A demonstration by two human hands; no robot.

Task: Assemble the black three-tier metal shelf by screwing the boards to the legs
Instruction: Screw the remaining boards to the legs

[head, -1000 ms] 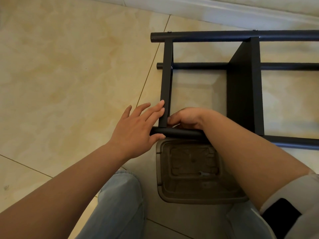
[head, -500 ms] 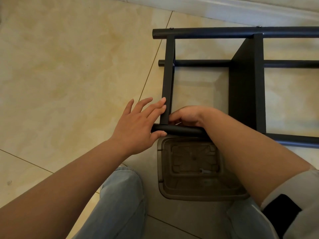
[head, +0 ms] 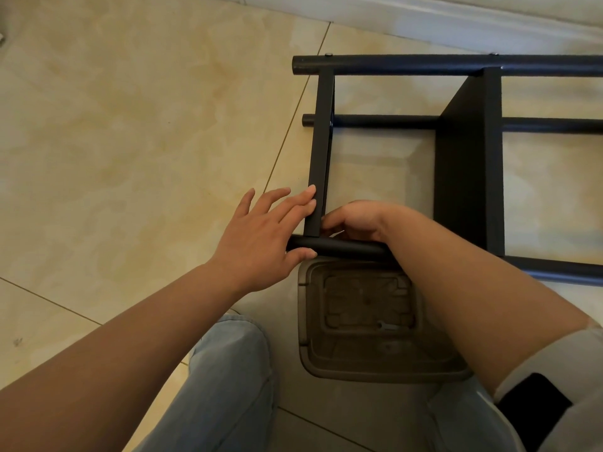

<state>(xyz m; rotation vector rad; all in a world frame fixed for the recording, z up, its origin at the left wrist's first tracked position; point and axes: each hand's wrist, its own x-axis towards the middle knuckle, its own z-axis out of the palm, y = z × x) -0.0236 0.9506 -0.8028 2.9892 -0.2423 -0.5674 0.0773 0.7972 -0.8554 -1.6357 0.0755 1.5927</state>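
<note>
The black metal shelf lies on its side on the tiled floor. Its end board (head: 321, 151) stands on edge between the far leg (head: 424, 65) and the near leg (head: 346, 247). A second board (head: 466, 164) stands further right. My left hand (head: 261, 236) clasps the near leg's left end, thumb under the tube and fingers flat against the end board's edge. My right hand (head: 355, 220) is curled at the inner corner where the end board meets the near leg. Its fingertips are hidden, so I cannot see what they hold.
A brown plastic container (head: 368, 373) sits under the near leg, between my knees, with a small metal wrench (head: 388, 327) inside. A third leg (head: 385, 121) lies on the floor behind. My jeans (head: 228, 380) fill the bottom. A white baseboard (head: 424, 21) runs along the top.
Both hands stay at the same corner. My left fingers have spread a little and slid slightly along the end board's edge. The shelf has not moved.
</note>
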